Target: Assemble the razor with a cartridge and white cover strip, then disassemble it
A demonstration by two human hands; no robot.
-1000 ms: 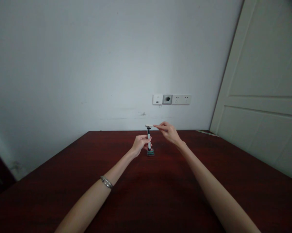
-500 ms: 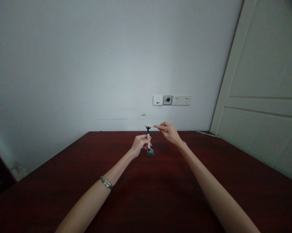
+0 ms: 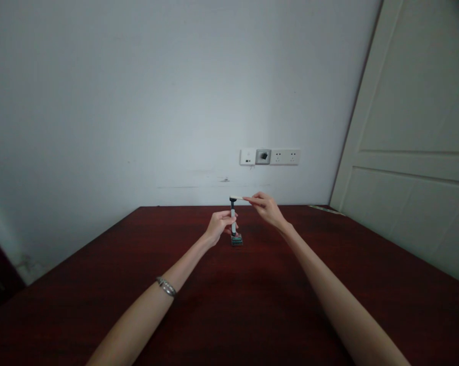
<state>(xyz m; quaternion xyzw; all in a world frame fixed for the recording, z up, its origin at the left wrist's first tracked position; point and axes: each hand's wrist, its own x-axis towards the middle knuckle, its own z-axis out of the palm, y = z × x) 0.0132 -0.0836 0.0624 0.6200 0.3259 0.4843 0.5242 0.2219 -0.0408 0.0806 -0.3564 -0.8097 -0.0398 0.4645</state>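
Observation:
Near the table's far edge, my left hand (image 3: 217, 226) is closed around a slim white-and-black handle (image 3: 233, 221) that stands upright. A small black head tops the handle; it resembles a razor, but the exact kind is too small to tell. My right hand (image 3: 266, 207) pinches a thin, flat white stick (image 3: 237, 197) held level, its left end lying on or just over the black head. At the handle's foot is a small clear and greenish box (image 3: 237, 241) on the table. Whether the handle touches it I cannot tell.
The dark red-brown table (image 3: 229, 305) meets a pale wall (image 3: 176, 101) behind. Sockets and switch plates (image 3: 269, 157) are set low in that wall. A white panelled door (image 3: 412, 152) stands to the right. A thin flat strip (image 3: 326, 210) lies along the far right edge.
The white stick and my right fingertips have slid very slightly to the right across the black head. My left hand and the handle have hardly moved.

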